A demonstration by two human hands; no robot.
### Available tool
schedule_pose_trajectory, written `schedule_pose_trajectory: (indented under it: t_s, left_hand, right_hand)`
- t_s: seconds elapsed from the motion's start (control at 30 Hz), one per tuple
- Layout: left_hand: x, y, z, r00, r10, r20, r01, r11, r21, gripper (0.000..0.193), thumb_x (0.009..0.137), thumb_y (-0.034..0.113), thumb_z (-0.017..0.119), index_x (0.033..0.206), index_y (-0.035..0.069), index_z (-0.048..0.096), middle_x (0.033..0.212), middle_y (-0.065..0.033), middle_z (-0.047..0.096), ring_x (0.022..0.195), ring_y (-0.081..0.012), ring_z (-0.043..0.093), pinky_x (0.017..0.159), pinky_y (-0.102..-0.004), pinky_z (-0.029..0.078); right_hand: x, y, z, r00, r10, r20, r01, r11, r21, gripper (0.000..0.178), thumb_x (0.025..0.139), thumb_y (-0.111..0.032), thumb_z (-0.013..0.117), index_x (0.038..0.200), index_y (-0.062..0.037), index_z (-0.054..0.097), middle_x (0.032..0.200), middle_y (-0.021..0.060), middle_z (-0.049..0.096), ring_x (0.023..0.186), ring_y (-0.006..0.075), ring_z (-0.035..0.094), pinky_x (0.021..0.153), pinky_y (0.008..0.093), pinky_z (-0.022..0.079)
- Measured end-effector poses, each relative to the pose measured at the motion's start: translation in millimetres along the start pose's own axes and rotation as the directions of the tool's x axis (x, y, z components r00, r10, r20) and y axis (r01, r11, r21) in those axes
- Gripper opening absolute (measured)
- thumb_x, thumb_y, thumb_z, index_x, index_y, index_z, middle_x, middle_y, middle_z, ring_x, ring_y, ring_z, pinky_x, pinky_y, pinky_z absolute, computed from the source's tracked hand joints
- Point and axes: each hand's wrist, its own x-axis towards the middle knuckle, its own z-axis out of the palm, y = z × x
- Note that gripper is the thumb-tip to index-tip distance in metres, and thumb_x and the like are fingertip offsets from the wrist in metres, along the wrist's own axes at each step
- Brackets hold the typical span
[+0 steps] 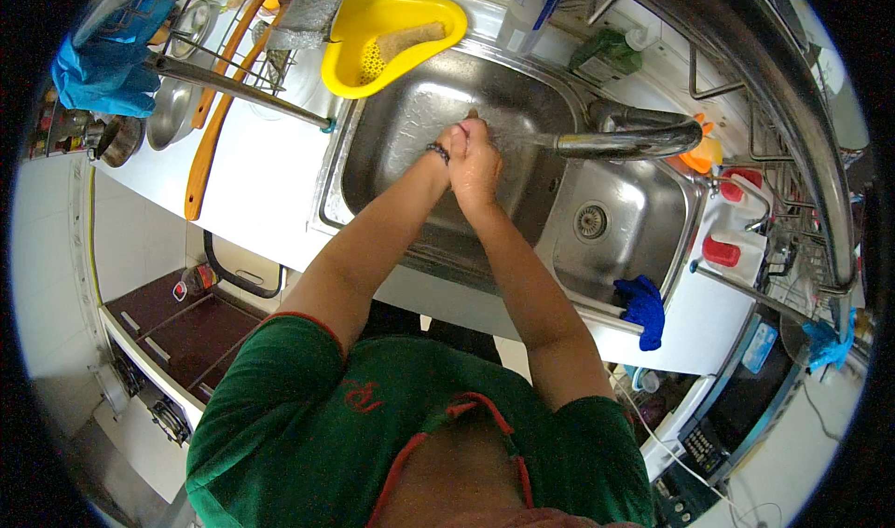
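Observation:
My left hand (454, 142) and my right hand (478, 166) are pressed together over the large sink basin (392, 169). A dark bead bracelet (438, 151) circles my left wrist. The fingers of both hands are closed against each other, and the skin looks wet. Just past the fingertips a small brownish tip (473, 114) shows; whether it is a held thing cannot be made out. From the right, the metal faucet (625, 144) reaches over the basin with its mouth beside my right hand, and a faint stream of water comes from it.
A yellow strainer basket (401, 11) with a tan sponge (410, 40) sits at the far left basin corner. Behind stand a clear bottle (533, 6) and a green bottle (606, 57). A blue cloth (641, 312) hangs at the small basin (620, 234). Metal rack bars (792, 71) arch at right.

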Motion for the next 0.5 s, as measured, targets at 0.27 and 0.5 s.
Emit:
schedule_pose_trajectory:
  t_s: [0.27,0.5]
  left_hand:
    - [-61.4,15.4,-16.7,0.964,-0.263,-0.048,0.260,0.964,-0.059,0.064,0.082,0.043,0.054,0.132,0.014,0.028,0.115,-0.0086,0.048,0.107,-0.0184,0.046,0.082,-0.0367,0.043]
    - [-41.0,-6.3,-10.6,0.870,0.482,-0.105,-0.242,0.603,0.760,0.079,0.069,0.024,0.070,0.132,0.003,0.026,0.133,-0.0215,0.030,0.122,-0.0329,0.033,0.101,-0.0328,0.027]
  right_hand:
    - [38.9,39.2,-39.0,0.926,0.254,0.279,-0.354,0.840,0.411,0.012,0.078,-0.009,0.058,0.088,-0.0032,0.057,0.076,0.0008,0.055,0.064,0.0108,0.050,0.056,0.0256,0.041]
    - [29.4,19.7,-50.0,0.921,0.167,0.352,-0.362,0.701,0.615,0.011,0.077,-0.001,0.057,0.088,-0.0021,0.058,0.082,0.0041,0.057,0.072,0.0115,0.053,0.062,0.0241,0.043]
